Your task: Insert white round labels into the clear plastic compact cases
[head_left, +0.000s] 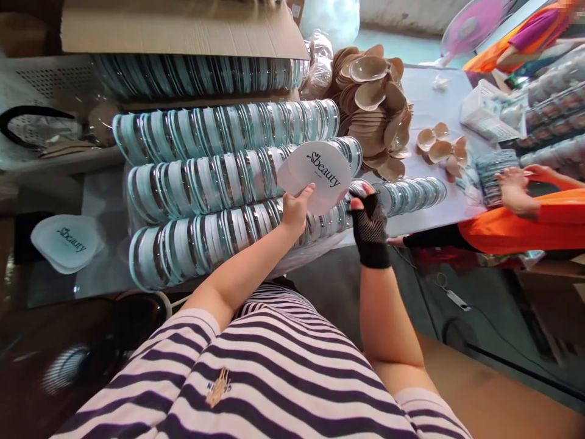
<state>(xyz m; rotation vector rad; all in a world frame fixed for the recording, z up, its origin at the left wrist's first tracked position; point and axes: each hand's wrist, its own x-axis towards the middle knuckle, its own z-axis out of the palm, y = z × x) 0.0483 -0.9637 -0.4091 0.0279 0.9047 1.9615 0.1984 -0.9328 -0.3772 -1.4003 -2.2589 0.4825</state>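
My left hand (296,210) pinches a white rounded card (315,174) printed "Sbeauty", its thumb lying over the card's lower edge. Close to the card's right edge is my right hand (372,228), in a black mesh fingerless glove. Its fingers are curled, and whatever they may grip is hidden. Beneath and behind the card run long rows of clear round packs (196,183) with white and brown layers, lying on their sides. A shorter row of similar packs (414,194) extends to the right of the glove.
Brown shell-shaped pieces (365,128) are heaped behind the rows, with several loose ones (441,146) to their right. More printed cards (66,244) lie at the left. A cardboard box (183,27) stands at the back. A co-worker's hands (514,186) handle packs at the right.
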